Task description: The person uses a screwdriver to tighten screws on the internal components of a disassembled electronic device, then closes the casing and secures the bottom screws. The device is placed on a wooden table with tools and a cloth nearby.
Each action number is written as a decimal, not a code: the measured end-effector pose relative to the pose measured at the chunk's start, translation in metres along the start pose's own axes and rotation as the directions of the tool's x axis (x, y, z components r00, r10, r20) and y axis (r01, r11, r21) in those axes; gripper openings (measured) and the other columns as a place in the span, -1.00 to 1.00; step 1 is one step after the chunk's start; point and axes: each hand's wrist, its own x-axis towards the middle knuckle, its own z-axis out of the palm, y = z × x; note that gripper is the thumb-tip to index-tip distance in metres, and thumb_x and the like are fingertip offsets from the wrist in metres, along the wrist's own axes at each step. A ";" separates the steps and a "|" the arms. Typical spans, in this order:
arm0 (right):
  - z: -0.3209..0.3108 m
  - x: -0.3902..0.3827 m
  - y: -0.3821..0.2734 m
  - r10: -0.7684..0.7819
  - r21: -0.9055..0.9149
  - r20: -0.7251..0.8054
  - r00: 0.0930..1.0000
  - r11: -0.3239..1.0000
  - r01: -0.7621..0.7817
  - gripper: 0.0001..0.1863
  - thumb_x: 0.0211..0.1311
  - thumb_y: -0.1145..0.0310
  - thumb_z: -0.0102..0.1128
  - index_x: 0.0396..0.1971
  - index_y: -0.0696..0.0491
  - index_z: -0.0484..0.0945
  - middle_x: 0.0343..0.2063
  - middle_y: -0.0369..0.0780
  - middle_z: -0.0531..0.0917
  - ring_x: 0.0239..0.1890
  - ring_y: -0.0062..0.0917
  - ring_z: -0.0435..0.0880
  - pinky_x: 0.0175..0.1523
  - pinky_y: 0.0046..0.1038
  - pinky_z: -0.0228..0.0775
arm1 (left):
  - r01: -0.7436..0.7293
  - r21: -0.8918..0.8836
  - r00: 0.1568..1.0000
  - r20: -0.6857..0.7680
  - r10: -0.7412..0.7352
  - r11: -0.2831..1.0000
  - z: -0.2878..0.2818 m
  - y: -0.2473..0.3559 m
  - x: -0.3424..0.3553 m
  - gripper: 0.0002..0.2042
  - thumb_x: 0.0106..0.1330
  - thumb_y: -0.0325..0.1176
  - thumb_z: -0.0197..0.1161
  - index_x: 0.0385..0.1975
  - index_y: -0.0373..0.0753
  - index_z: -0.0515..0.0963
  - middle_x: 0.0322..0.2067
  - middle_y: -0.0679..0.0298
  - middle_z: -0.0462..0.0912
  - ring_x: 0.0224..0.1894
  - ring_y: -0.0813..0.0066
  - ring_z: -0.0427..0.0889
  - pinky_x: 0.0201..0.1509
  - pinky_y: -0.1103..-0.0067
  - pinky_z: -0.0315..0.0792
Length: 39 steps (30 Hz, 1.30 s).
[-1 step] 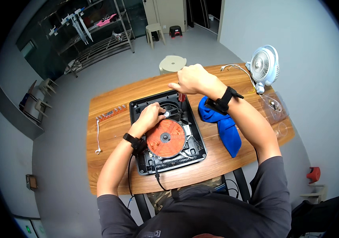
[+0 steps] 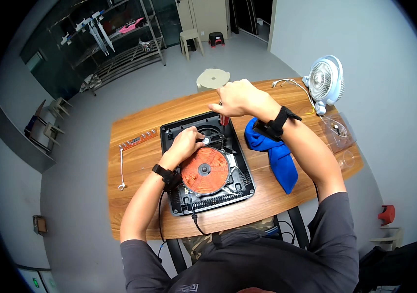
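Observation:
An opened induction cooker base, a black plastic casing [image 2: 245, 161], lies on the wooden table in front of me. Its round copper-orange coil [image 2: 211, 181] is exposed in the nearer half. My right hand [image 2: 238, 97] is wrapped round the red handle of a screwdriver [image 2: 224, 120], held upright over the casing's far right part; its tip is hard to make out. My left hand [image 2: 185, 142] reaches over the casing's left side, its bent fingers gripping the black cooling fan [image 2: 212, 140] beside the pale round hub. The palm hides part of the casing behind the coil.
Left of the casing lies a narrow orange circuit board [image 2: 137, 140] with a white cable. A blue cloth [image 2: 282, 170] sits to the right. Beyond stand a small white fan [image 2: 322, 77] and a clear plastic tray [image 2: 340, 139]. A black cord [image 2: 195, 218] crosses the near table edge.

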 end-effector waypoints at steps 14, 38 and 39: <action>-0.005 -0.001 -0.014 -0.015 -0.093 0.052 0.999 0.995 0.020 -0.48 0.36 -0.08 0.14 -0.31 0.19 0.57 -0.47 0.00 0.73 -0.28 -0.08 0.76 -0.11 -0.12 0.60 | 0.001 0.007 1.000 -0.008 -0.001 1.000 -0.003 0.006 -0.002 -0.71 0.20 -0.34 0.47 -0.12 -0.32 0.74 -0.21 0.04 0.66 -0.13 0.04 0.68 0.01 0.32 0.56; 0.007 -0.005 -0.003 -0.055 -0.008 0.024 0.998 0.998 0.055 -0.50 0.34 0.01 0.18 -0.02 0.16 0.62 -0.34 0.02 0.77 -0.14 -0.05 0.76 -0.03 -0.11 0.60 | 0.047 -0.001 0.999 0.029 -0.047 0.999 -0.007 0.011 -0.001 -0.71 0.19 -0.32 0.48 -0.12 -0.30 0.75 -0.22 0.03 0.65 -0.02 0.01 0.65 0.11 0.26 0.54; 0.007 -0.003 -0.004 -0.025 -0.045 0.044 0.999 0.999 0.027 -0.50 0.33 0.01 0.19 -0.02 0.16 0.62 -0.33 0.02 0.77 -0.14 -0.05 0.76 -0.03 -0.11 0.60 | 0.050 -0.003 0.998 0.032 -0.050 0.999 -0.007 0.011 -0.001 -0.71 0.19 -0.32 0.48 -0.12 -0.30 0.75 -0.21 0.03 0.65 -0.02 0.01 0.65 0.11 0.26 0.54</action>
